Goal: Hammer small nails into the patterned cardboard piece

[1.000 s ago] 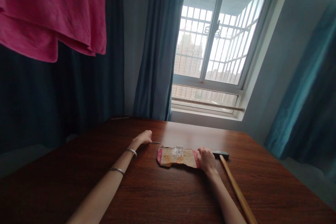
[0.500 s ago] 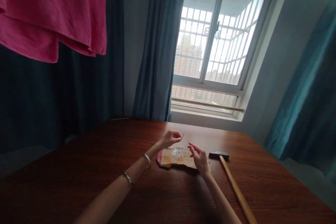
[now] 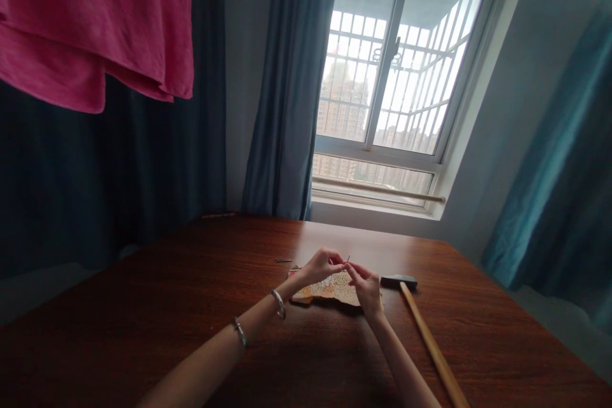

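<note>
My left hand (image 3: 321, 266) and my right hand (image 3: 366, 282) meet above a small patterned board (image 3: 329, 290) with pink ends that lies on the wooden table (image 3: 191, 306). Both pinch a thin metal nail (image 3: 347, 261) between their fingertips, held upright over the board. The nails that stand in the board are hidden behind my hands. A hammer with a dark head (image 3: 398, 281) and a long wooden handle (image 3: 433, 350) lies just right of the board, beside my right wrist.
Another loose nail (image 3: 283, 260) lies on the table left of the board. A window with a grille (image 3: 387, 83) and blue curtains (image 3: 287, 89) are behind the table. A pink cloth (image 3: 95, 19) hangs at the upper left.
My left hand picked up a nail from the table's left and carried it right over the board. My right hand left the board's end and rose to pinch the same nail.
</note>
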Demonstrator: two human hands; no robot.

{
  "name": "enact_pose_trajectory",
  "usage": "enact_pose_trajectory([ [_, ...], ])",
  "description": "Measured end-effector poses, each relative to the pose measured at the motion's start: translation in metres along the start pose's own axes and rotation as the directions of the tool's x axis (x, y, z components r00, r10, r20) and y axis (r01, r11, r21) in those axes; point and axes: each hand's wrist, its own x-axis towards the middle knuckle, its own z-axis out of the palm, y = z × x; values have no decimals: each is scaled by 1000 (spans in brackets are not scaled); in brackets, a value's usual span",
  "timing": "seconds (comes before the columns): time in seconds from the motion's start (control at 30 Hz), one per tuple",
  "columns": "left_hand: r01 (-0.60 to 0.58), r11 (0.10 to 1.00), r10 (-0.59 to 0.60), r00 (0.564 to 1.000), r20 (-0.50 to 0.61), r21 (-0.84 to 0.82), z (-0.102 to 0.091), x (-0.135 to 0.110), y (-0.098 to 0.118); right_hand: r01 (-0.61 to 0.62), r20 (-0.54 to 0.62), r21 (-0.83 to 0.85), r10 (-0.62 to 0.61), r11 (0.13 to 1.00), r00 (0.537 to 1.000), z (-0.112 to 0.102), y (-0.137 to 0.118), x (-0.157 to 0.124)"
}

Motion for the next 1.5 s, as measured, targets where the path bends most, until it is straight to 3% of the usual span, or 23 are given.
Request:
enact_pose_trajectory([
  [0.07,9,1000,-10,999,-33,-9,-9,4,-4,-16,-43,1,16,1000,999,-2,4,3],
  [0.13,52,997,-60,987,-146,-62,-22,10,-13,-30,-79,-12,29,999,996,-6,9,6],
  [0.23,159,943,-244,928,-281,-292,-37,14,-30,-39,-102,-66,32,997,994,-9,15,12],
  [0.33,215,819,-366,910,-195,-532,-34,10,-46,-7,-58,-164,-3,986,998,-5,21,15],
  [0.47,217,734,-343,936,-76,-644,-11,-3,-56,99,52,-360,-87,928,995,5,30,17],
  [0.6,208,752,-318,946,-68,-625,3,-8,-58,122,118,-427,-78,896,990,8,39,18],
  [0.77,251,800,-323,946,-38,-545,7,-5,-64,130,155,-461,-64,878,986,7,47,17],
  [1.17,165,939,-204,974,-103,-301,16,-2,-81,135,176,-442,-62,887,983,9,55,18],
  [1.5,170,962,-195,975,-105,-215,18,-1,-82,130,186,-466,-46,875,981,10,57,17],
])
